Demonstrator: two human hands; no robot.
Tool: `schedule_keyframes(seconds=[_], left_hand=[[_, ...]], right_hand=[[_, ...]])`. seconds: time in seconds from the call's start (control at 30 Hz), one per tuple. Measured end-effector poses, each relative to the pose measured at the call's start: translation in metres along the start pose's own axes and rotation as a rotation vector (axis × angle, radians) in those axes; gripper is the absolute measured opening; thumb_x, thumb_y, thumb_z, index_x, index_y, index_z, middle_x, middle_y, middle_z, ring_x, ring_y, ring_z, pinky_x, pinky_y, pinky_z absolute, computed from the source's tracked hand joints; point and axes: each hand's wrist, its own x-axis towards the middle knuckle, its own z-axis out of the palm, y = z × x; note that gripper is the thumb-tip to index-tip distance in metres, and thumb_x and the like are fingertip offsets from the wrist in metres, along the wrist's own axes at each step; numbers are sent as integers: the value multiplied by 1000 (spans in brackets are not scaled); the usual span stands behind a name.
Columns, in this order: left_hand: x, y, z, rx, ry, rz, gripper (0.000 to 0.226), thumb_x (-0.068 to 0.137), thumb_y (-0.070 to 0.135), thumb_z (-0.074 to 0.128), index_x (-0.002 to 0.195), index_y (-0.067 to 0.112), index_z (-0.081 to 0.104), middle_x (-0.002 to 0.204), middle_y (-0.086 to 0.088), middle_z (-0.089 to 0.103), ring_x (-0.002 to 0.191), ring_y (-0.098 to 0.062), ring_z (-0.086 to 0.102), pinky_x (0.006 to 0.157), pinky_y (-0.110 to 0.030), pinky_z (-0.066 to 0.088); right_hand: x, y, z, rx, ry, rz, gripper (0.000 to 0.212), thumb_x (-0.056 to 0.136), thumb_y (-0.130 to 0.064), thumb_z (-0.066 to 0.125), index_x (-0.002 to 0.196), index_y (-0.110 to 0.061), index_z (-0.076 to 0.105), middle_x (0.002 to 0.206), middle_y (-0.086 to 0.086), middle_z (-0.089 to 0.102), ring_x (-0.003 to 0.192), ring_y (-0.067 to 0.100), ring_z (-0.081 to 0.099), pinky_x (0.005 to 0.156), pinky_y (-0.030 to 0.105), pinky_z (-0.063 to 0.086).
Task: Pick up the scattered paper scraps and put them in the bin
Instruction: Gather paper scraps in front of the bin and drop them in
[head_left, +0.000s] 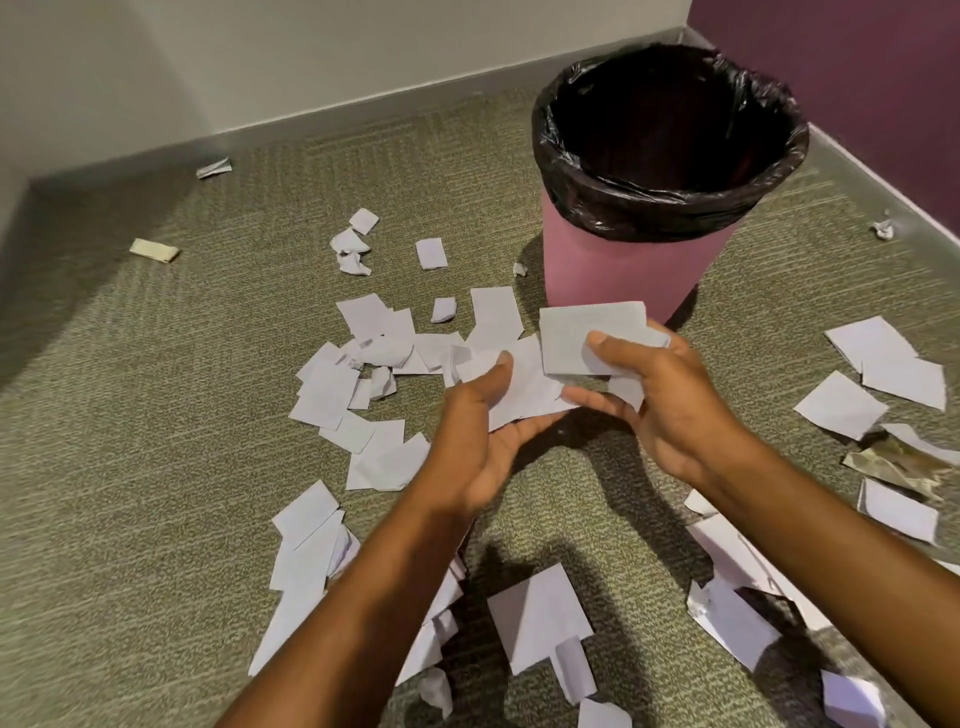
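Right hand (670, 400) pinches a stack of paper scraps (582, 338) between thumb and fingers just in front of the pink bin (623, 270), while the left hand (478, 447), palm turned inward beside it, holds a white sheaf (524, 384) under its thumb, other scraps (535, 618) lying strewn on the carpet (156, 415) all around

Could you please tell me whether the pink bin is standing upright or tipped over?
Upright: the pink bin stands on its base on the carpet, and the open mouth of its black liner faces up.
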Motion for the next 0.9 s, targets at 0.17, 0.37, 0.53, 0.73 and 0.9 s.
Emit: schedule_keyframes(seconds=[0.17, 0.37, 0.53, 0.73, 0.9], left_hand=[[-15, 21, 51, -137, 29, 138, 38, 109, 17, 55, 142, -2, 62, 138, -22, 70, 129, -35, 67, 120, -54, 46], [-30, 48, 109, -256, -5, 291, 37, 108, 17, 60, 140, 0, 62, 133, -22, 73, 115, -28, 73, 95, -39, 63], [-25, 71, 153, -260, -50, 302, 39, 107, 23, 64, 139, 1, 63, 113, -15, 78, 97, -23, 78, 82, -36, 65], [-1, 95, 180, -277, -213, 216, 74, 103, 65, 56, 128, -4, 65, 113, -23, 71, 109, -34, 70, 117, -51, 48], [18, 101, 183, -287, -434, 147, 115, 89, 90, 47, 155, -5, 47, 156, -30, 52, 147, -46, 50, 125, -60, 36]], right_hand=[[-13, -26, 30, 61, 10, -172, 30, 97, -3, 71, 126, -8, 71, 117, 10, 80, 117, 29, 74, 98, 39, 61], [-24, -63, 58, 106, 56, -371, 32, 97, -3, 72, 127, -10, 68, 113, 6, 80, 108, 21, 76, 96, 39, 62], [-4, -104, 71, 89, 114, -463, 29, 96, 0, 70, 124, -4, 65, 115, 16, 78, 96, 21, 78, 77, 32, 63], [34, -141, 65, 241, 155, -336, 41, 85, -2, 77, 122, 5, 61, 112, 24, 76, 98, 38, 80, 83, 56, 66], [29, -157, 56, 334, 94, -206, 30, 99, -30, 74, 105, 0, 74, 90, 11, 82, 87, 29, 82, 89, 48, 66]])
